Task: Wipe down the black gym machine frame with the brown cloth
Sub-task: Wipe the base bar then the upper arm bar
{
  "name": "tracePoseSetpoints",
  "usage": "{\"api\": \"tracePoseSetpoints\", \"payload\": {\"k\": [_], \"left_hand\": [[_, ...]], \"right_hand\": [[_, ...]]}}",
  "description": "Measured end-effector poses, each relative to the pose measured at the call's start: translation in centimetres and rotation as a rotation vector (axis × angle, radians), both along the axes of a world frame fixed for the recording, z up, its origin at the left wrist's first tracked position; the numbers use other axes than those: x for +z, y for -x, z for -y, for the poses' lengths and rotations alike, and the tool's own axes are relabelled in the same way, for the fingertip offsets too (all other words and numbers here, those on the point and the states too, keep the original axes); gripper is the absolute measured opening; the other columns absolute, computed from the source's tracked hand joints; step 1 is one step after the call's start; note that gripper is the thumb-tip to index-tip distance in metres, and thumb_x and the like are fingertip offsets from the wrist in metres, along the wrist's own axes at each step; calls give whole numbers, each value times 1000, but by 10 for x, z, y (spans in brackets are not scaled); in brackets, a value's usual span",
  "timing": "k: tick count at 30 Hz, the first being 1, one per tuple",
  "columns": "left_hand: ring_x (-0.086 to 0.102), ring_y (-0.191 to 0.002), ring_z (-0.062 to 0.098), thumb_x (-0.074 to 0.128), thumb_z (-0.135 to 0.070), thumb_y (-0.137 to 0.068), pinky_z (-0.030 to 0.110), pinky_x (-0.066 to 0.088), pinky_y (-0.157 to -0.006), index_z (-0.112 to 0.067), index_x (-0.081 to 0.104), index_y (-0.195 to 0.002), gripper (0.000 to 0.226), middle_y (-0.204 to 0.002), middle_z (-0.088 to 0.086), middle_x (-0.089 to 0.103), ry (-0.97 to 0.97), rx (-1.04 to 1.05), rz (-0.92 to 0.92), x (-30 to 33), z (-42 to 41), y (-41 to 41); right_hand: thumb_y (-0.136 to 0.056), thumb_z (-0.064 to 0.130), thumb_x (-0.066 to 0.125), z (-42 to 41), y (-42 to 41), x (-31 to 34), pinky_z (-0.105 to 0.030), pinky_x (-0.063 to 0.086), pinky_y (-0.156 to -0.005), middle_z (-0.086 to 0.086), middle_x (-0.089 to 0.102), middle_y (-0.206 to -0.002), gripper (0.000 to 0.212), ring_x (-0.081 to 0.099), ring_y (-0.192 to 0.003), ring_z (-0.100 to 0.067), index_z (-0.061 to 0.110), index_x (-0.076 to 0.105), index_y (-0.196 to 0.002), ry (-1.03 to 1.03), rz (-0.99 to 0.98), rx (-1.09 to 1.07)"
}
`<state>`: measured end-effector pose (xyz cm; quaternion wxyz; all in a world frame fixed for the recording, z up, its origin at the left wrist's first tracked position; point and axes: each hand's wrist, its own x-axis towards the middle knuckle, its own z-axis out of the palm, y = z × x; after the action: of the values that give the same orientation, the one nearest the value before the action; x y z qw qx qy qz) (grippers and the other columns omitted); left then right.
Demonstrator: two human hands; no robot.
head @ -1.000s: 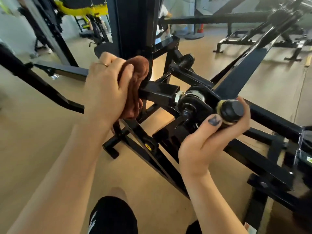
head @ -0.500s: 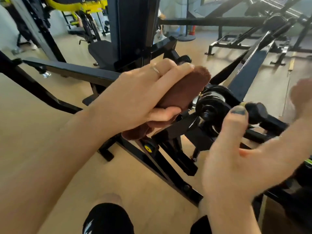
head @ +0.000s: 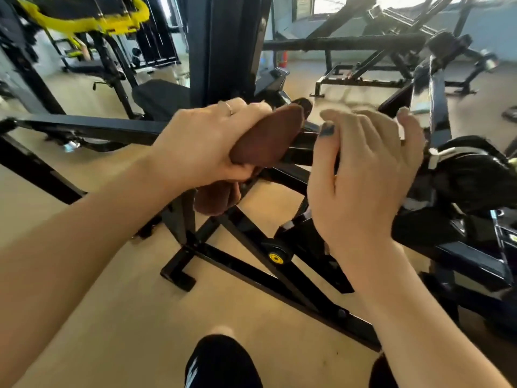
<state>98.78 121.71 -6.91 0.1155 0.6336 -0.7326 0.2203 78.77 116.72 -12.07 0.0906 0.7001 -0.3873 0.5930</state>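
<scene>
My left hand (head: 207,144) is closed around the folded brown cloth (head: 268,135) and presses it onto a horizontal black bar of the gym machine frame (head: 92,127). The cloth's loose end hangs below the bar. My right hand (head: 361,175) hovers just right of the cloth with its fingers spread and nothing in it, in front of the same bar. The black pivot hub with its metal ring (head: 464,169) sits to the right of that hand.
A thick black upright post (head: 223,49) rises behind my hands. Diagonal floor struts with a yellow-capped bolt (head: 276,257) cross below. A yellow-and-black machine (head: 84,15) stands at the back left, more black benches (head: 363,68) at the back right. My knee (head: 223,359) is at the bottom.
My right hand has let go of the round black knob and lifted in front of the bar, fingers spread. My left hand has slid the cloth along the bar.
</scene>
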Motion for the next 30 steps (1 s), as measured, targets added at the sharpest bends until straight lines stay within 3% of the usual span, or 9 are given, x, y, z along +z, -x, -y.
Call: {"api": "tracePoseSetpoints", "payload": {"k": [4,8,13,18,22,26,30], "left_hand": [[62,-108,24,77,-51,-77,48,54,-85,-40,38,-135,71,-122,-4,60,-25,107,-120,2,-8,-29],[66,-101,28,75,-48,-83,44,54,-77,-26,39,-136,68,-121,5,62,105,-1,14,-9,4,-17],[70,-87,28,70,-48,-86,32,45,-65,-16,48,-132,60,-109,7,68,249,-73,8,-21,14,-23],[68,-82,24,62,-51,-91,27,41,-67,-15,54,-135,57,-104,7,69,256,-99,33,-22,5,-59],[67,-97,30,74,-45,-82,42,52,-77,-21,48,-137,65,-113,6,67,180,59,-31,-22,-13,-119],[62,-108,34,86,-40,-75,51,51,-90,-31,45,-139,77,-120,5,64,74,271,-154,-18,-31,-182],[62,-110,34,87,-38,-74,52,50,-94,-28,49,-136,73,-123,4,63,117,392,-231,-21,-40,-220]], "right_hand": [[-110,35,24,-5,-30,3,-44,40,-105,-4,75,-94,59,68,-88,-23,12,76,-90,2,-105,51],[-110,38,21,-7,-58,7,-41,39,-94,-5,73,-89,60,65,-81,-24,13,72,-90,-7,-143,-36],[-107,36,35,-5,-79,8,-42,33,-92,-9,65,-97,39,58,-87,-29,10,64,-104,-42,-100,-146],[-103,29,43,-19,-104,9,-45,38,-99,-15,62,-114,33,58,-105,-32,7,63,-118,4,-59,76],[-108,38,29,-22,-142,6,-47,35,-109,-7,68,-122,47,63,-109,-27,15,63,-130,-23,-274,92],[-110,40,18,-16,-153,-1,-43,38,-102,-1,76,-95,60,69,-92,-22,19,74,-106,1,-318,26],[-110,39,22,-11,-158,-6,-39,39,-92,0,74,-89,58,68,-84,-21,19,75,-97,30,-298,-17]]}}
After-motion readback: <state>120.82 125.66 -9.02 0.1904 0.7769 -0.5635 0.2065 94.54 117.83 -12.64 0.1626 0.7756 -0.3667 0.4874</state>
